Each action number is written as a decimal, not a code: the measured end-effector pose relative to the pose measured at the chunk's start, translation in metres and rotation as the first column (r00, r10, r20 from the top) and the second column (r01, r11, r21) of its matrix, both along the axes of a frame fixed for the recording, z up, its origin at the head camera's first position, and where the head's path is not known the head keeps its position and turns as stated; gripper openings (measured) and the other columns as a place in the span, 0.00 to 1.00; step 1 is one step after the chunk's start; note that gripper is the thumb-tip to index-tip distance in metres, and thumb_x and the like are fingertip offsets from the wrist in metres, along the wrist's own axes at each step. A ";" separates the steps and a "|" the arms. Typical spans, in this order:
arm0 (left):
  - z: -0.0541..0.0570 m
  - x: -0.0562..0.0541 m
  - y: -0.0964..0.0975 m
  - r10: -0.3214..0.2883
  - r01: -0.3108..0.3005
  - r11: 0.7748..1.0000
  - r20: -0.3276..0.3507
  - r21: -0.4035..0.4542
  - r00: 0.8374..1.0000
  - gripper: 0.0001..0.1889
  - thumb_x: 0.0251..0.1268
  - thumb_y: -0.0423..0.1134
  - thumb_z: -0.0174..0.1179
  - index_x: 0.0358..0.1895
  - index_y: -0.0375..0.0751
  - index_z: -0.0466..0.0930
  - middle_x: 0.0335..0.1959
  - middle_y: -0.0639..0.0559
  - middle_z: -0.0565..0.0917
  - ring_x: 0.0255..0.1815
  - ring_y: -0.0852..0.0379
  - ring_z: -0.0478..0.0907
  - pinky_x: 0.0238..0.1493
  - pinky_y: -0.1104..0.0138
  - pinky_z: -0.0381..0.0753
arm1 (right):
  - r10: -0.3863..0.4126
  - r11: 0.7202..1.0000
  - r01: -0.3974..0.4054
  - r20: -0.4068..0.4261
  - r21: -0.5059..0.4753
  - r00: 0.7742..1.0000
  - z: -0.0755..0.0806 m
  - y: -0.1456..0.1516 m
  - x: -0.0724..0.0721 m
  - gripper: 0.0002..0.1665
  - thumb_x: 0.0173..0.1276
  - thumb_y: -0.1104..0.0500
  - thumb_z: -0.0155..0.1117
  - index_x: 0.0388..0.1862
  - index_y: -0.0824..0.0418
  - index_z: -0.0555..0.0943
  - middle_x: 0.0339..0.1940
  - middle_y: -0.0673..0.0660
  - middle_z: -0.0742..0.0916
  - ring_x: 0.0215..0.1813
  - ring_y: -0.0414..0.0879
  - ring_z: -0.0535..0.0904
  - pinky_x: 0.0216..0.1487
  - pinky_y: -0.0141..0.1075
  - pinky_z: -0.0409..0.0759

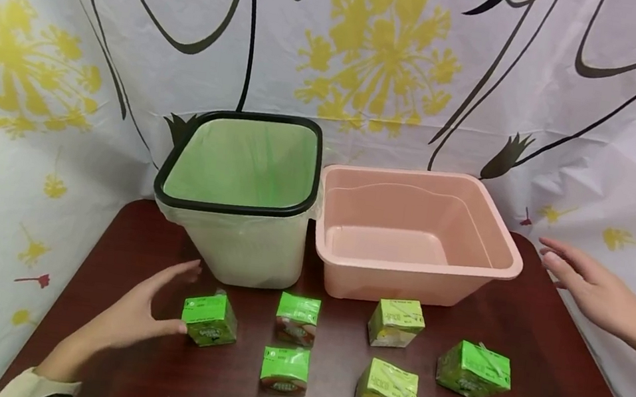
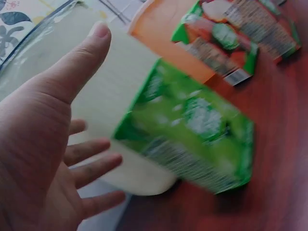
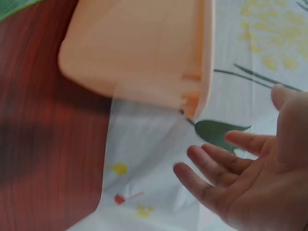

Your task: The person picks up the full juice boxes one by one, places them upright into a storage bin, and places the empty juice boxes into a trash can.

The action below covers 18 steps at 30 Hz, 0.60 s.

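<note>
In the head view, my left hand [image 1: 124,317] spreads thumb and fingers beside the leftmost green juice box [image 1: 210,322]. Its thumb tip is very near that box; whether they touch I cannot tell. The left wrist view shows the same juice box [image 2: 192,127], with green fruit printed on it, just past my fingers. My right hand [image 1: 598,289] hovers off the table's right edge, right of the pink basin [image 1: 392,279], holding nothing. The right wrist view has its fingers [image 3: 211,168] loosely extended, apart from the basin.
A pale bin [image 1: 251,250] with a black rim stands left of the basin on the dark red table [image 1: 149,377]. Two green-and-brown boxes [image 1: 285,370], two yellow-green boxes [image 1: 387,389] and another green box [image 1: 474,371] sit in front. A patterned cloth [image 1: 427,105] hangs behind.
</note>
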State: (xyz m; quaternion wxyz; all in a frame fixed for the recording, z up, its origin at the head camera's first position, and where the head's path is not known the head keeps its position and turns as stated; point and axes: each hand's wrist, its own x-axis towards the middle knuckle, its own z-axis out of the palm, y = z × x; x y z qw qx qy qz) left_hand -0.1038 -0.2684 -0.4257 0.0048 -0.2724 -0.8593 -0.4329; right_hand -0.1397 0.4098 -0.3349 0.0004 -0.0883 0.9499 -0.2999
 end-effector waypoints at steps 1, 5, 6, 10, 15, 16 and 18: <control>-0.004 0.000 0.003 -0.012 0.012 0.999 0.010 0.031 1.000 0.53 0.49 0.30 0.79 0.79 0.39 0.57 0.67 0.46 0.75 0.67 0.57 0.73 0.65 0.79 0.64 | 0.006 0.999 -0.005 0.019 -0.032 1.000 0.002 -0.003 -0.004 0.31 0.85 0.55 0.44 0.76 0.75 0.60 0.61 0.58 0.81 0.47 0.22 0.73 0.43 0.19 0.73; -0.018 0.003 0.013 -0.055 0.046 0.989 0.058 0.144 0.997 0.57 0.46 0.25 0.78 0.81 0.38 0.53 0.68 0.37 0.74 0.68 0.52 0.74 0.67 0.73 0.67 | 0.029 0.978 -0.004 0.113 -0.208 0.993 0.005 -0.015 -0.015 0.29 0.86 0.57 0.41 0.71 0.80 0.60 0.43 0.33 0.81 0.42 0.25 0.78 0.36 0.31 0.84; -0.021 0.003 0.015 -0.060 0.049 0.987 0.064 0.155 0.996 0.57 0.46 0.25 0.78 0.81 0.38 0.53 0.68 0.35 0.73 0.67 0.52 0.74 0.67 0.73 0.67 | 0.033 0.971 0.003 0.142 -0.240 0.989 0.005 -0.018 -0.017 0.29 0.86 0.56 0.40 0.70 0.81 0.59 0.41 0.32 0.81 0.41 0.27 0.79 0.36 0.33 0.85; -0.031 0.004 0.023 -0.080 0.064 0.981 0.085 0.184 0.993 0.58 0.46 0.25 0.78 0.81 0.39 0.52 0.67 0.32 0.73 0.67 0.57 0.73 0.65 0.76 0.66 | 0.019 0.953 0.057 0.244 -0.299 0.970 0.003 -0.024 -0.025 0.34 0.87 0.53 0.39 0.73 0.82 0.54 0.37 0.37 0.82 0.37 0.33 0.80 0.35 0.35 0.85; -0.036 0.005 0.031 -0.085 0.060 0.974 0.103 0.218 0.991 0.60 0.49 0.24 0.77 0.83 0.43 0.47 0.67 0.33 0.74 0.68 0.63 0.72 0.65 0.78 0.64 | 0.003 0.931 0.113 0.318 -0.346 0.948 -0.006 -0.025 -0.032 0.35 0.86 0.51 0.41 0.75 0.78 0.53 0.32 0.44 0.80 0.33 0.38 0.79 0.34 0.37 0.84; -0.037 0.005 0.032 -0.079 0.054 0.974 0.103 0.221 0.992 0.59 0.50 0.25 0.77 0.83 0.44 0.47 0.66 0.33 0.74 0.68 0.63 0.72 0.65 0.78 0.63 | 0.002 0.923 0.124 0.328 -0.363 0.945 -0.008 -0.025 -0.033 0.33 0.86 0.51 0.42 0.76 0.75 0.55 0.31 0.46 0.80 0.32 0.39 0.80 0.33 0.38 0.85; -0.039 0.006 0.033 -0.057 0.036 0.976 0.094 0.213 0.994 0.58 0.52 0.27 0.77 0.83 0.45 0.47 0.65 0.34 0.75 0.68 0.62 0.72 0.66 0.79 0.62 | 0.010 0.908 0.133 0.338 -0.398 0.941 -0.012 -0.024 -0.034 0.30 0.86 0.52 0.44 0.76 0.69 0.58 0.30 0.48 0.80 0.32 0.41 0.81 0.33 0.38 0.85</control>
